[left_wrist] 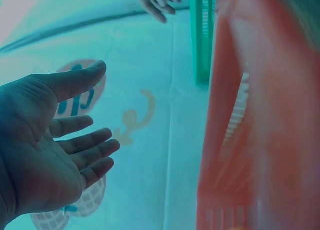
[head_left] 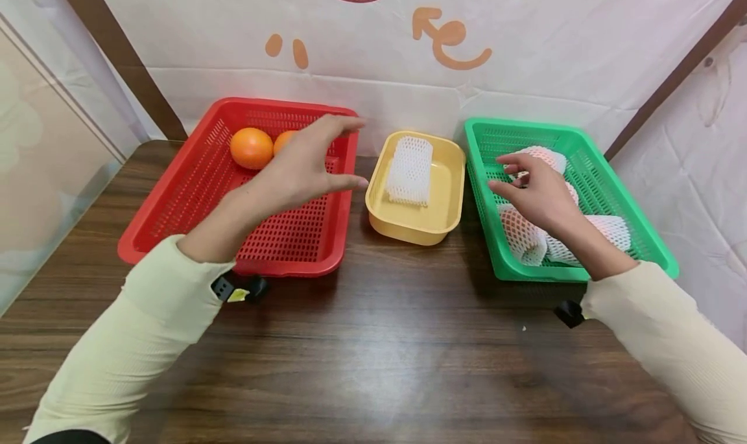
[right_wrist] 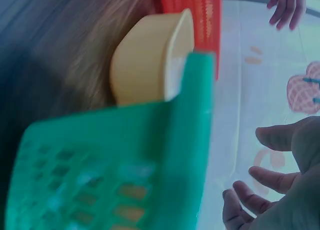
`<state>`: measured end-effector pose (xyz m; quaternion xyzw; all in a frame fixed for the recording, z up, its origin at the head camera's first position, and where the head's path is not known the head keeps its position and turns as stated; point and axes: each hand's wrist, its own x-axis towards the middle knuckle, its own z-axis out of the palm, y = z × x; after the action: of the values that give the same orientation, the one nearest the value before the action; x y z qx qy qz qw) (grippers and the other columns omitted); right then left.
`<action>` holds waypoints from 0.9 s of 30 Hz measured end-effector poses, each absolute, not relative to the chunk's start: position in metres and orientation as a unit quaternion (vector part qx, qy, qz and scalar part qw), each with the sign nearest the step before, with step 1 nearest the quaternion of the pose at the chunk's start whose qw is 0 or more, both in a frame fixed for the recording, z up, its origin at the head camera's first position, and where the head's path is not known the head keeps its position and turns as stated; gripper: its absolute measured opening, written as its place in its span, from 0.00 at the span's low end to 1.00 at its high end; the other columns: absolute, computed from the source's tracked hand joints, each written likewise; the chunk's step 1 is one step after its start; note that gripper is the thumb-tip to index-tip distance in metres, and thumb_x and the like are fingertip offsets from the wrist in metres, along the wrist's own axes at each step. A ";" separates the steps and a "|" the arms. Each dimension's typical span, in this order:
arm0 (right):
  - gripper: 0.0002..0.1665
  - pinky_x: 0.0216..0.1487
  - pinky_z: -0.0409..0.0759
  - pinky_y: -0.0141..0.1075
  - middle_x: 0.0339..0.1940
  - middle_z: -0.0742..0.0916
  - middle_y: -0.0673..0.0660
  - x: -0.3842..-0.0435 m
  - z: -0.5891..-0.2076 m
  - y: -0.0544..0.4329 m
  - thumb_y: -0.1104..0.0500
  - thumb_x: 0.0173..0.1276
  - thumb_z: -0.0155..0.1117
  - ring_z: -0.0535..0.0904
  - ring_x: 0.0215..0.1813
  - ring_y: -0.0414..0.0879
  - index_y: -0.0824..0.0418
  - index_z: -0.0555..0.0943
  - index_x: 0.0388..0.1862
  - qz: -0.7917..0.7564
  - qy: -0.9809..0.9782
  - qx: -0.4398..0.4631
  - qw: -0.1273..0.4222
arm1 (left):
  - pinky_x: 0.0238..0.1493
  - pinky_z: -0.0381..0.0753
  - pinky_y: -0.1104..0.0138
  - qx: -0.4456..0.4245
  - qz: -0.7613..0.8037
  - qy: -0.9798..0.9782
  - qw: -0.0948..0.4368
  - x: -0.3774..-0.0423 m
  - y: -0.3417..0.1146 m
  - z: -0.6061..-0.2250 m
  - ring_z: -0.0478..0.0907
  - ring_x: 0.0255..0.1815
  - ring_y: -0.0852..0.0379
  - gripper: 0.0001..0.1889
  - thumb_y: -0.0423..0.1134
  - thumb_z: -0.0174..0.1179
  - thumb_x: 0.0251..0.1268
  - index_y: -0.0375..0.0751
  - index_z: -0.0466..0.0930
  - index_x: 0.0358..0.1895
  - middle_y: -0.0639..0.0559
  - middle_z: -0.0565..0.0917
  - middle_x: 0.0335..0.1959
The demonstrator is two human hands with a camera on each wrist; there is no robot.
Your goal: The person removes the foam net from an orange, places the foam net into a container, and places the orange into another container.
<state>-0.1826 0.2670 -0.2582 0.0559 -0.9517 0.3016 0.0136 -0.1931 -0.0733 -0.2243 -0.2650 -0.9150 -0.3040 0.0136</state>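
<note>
My left hand (head_left: 300, 165) hovers over the right side of the red basket (head_left: 341, 236), its fingers and thumb spread apart with nothing between them. Two oranges, one whole orange (head_left: 251, 148) and another partly behind the hand, lie toward the back of that basket. Over the left part of the green basket (head_left: 589, 273) is my right hand (head_left: 539, 191), fingers loosely bent and holding nothing. Below it lie several fruits in white foam nets, among them a netted fruit (head_left: 519, 233) at the front left. Part of this group is hidden by the hand and wrist.
Between the baskets stands a yellow tub (head_left: 446, 220) with white foam netting (head_left: 410, 172) lying in it. All three containers sit along the back of a dark wooden table (head_left: 373, 360). A printed white cloth (head_left: 373, 100) hangs behind them.
</note>
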 end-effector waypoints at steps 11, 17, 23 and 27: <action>0.38 0.51 0.72 0.57 0.58 0.75 0.70 -0.174 -0.283 0.301 0.45 0.67 0.62 0.73 0.56 0.64 0.65 0.67 0.68 0.288 -0.957 0.042 0.001 | 0.66 0.63 0.60 -0.317 -0.354 -0.880 0.019 -0.171 -0.056 -0.258 0.65 0.64 0.51 0.40 0.39 0.74 0.50 0.38 0.65 0.68 0.46 0.71 0.63; 0.41 0.54 0.70 0.61 0.59 0.73 0.76 -0.173 -0.293 0.305 0.44 0.66 0.63 0.69 0.61 0.68 0.71 0.65 0.67 0.267 -0.962 0.051 -0.032 | 0.62 0.66 0.62 -0.348 -0.384 -0.855 0.027 -0.163 -0.045 -0.272 0.69 0.58 0.52 0.39 0.39 0.75 0.49 0.36 0.66 0.65 0.45 0.73 0.59; 0.41 0.61 0.57 0.63 0.58 0.71 0.79 -0.175 -0.301 0.307 0.48 0.65 0.64 0.62 0.62 0.72 0.75 0.64 0.66 0.220 -0.973 0.051 -0.053 | 0.62 0.65 0.64 -0.359 -0.394 -0.846 0.025 -0.156 -0.032 -0.282 0.69 0.59 0.53 0.38 0.39 0.74 0.50 0.37 0.67 0.65 0.46 0.73 0.60; 0.43 0.61 0.57 0.62 0.59 0.71 0.80 -0.177 -0.306 0.310 0.49 0.64 0.65 0.60 0.62 0.73 0.78 0.63 0.65 0.195 -0.978 0.040 -0.059 | 0.64 0.64 0.64 -0.360 -0.391 -0.847 0.003 -0.155 -0.023 -0.290 0.67 0.62 0.54 0.37 0.40 0.74 0.51 0.38 0.67 0.65 0.47 0.73 0.61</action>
<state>-0.1767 0.3096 -0.3059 0.0401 -0.9782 0.1948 -0.0588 -0.1550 -0.0229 -0.2896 -0.3599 -0.8472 -0.3908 0.0031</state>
